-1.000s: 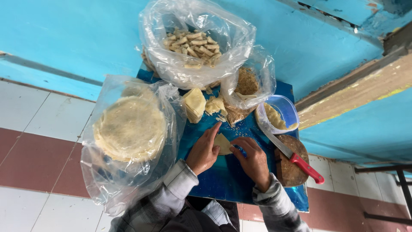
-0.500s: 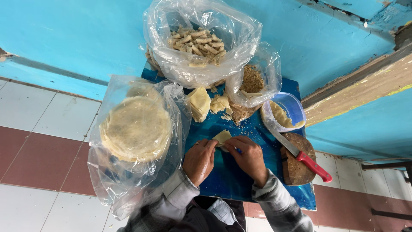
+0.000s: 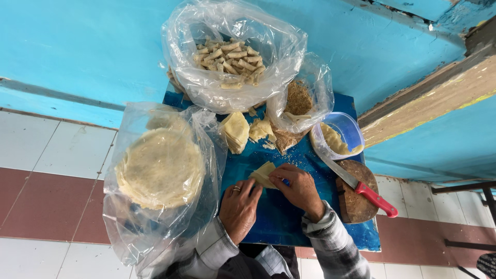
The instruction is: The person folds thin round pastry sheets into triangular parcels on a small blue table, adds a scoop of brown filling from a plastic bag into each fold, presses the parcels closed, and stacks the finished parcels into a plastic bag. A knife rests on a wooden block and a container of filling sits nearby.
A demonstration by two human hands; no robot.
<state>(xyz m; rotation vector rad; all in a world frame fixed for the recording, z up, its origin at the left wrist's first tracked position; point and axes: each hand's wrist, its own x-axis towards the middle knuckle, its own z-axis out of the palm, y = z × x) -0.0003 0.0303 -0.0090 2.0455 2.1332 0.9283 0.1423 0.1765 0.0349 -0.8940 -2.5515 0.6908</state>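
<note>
On a small blue table [image 3: 279,217], my left hand [image 3: 238,207] and my right hand [image 3: 299,189] both pinch a pale folded pastry sheet [image 3: 262,173] lying flat on the top. The left hand wears a ring. Just beyond lie several folded wrapper pieces [image 3: 235,131]. A clear bag holds a round stack of thin wrappers [image 3: 159,168] at the left. Another clear bag at the far side is full of rolled pastry sticks [image 3: 227,61].
A clear bag of brown crumbs [image 3: 299,99] and a clear plastic tub with yellow paste [image 3: 338,137] stand at the right. A red-handled knife [image 3: 361,188] lies across a round wooden board [image 3: 356,192]. Blue wall behind, tiled floor below.
Both hands have closed in on the pastry sheet and folded it smaller. The view has shifted slightly closer.
</note>
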